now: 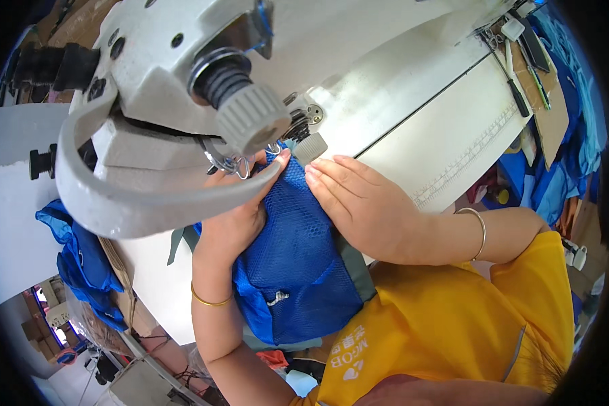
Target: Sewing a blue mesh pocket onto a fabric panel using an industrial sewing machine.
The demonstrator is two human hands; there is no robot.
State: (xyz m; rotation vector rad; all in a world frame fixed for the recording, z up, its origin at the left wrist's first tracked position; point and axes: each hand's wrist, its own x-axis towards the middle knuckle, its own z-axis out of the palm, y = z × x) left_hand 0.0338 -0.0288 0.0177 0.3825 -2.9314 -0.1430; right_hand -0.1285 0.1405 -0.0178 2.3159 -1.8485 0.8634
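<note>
A blue mesh fabric piece [294, 237] with grey-green edging and a small white cord knot [278, 298] runs from my lap up to the head of a white sewing machine [162, 81]. My left hand [233, 227] grips the mesh along its left side, the thumb pressed on it close to the needle area. Some of its fingers are hidden behind the machine's curved white guard [149, 210]. Across from it, my right hand [365, 206] lies flat at the mesh's upper right edge, fingers straight and side by side. The needle itself is hidden.
The machine's white table [412, 128] carries a printed ruler [466, 159] on the right. Beyond it lie scissors [492, 39], a screwdriver [517, 95] and blue cloth [581, 88]. More blue fabric [84, 257] hangs at the left edge. A grey knob [253, 116] juts over the work.
</note>
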